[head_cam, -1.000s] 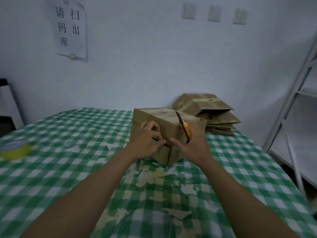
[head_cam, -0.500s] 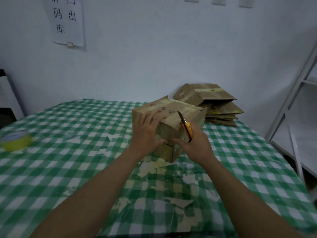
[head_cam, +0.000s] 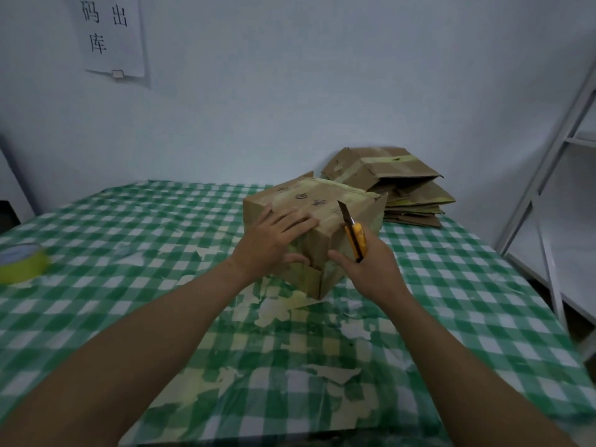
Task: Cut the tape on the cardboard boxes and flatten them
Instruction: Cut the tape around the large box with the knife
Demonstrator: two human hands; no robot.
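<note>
Obs., standing by the table (head_cam: 135, 217), reading from left to right. All places are given from the box.

- Far left of the box: a tape roll (head_cam: 20, 263), flat on the cloth and well apart from it. Not in use.
- Left hand (head_cam: 274, 241): lies on the box's near left top edge. Fingers are straight and spread over the top, thumb down on the near face. It presses and steadies and holds nothing.
- Box (head_cam: 325, 221): still in its box shape, resting on the table with one corner toward the person. Pale tape shows on the top and down the near corner. A flap at the bottom of that corner looks partly loose.
- Knife (head_cam: 354, 236): just right of the near corner, blade out and pointing up and away. The tip is over the top face; I cannot tell whether it touches.
- Right hand (head_cam: 371, 269): clasps the knife handle, with its thumb at the box's near right face.
- Behind and right of the box: a stack (head_cam: 406, 188) of flattened boxes, near it but apart.
- Far right of the box: a shelf frame (head_cam: 545, 175).

Judgement: the step in hand looks like setting up the cut along the top tape seam.

To do it well:
1. Keep the left fingers left of the seam, out of the blade's line.
2. Press down firmly so the box does not slide on the cloth.
3. Lay the blade shallow, so it goes through tape only.
4. Draw along the seam and away from the holding hand.

Risk: with this much blade out, a slip toward the left fingers is likely if the box shifts.
</note>
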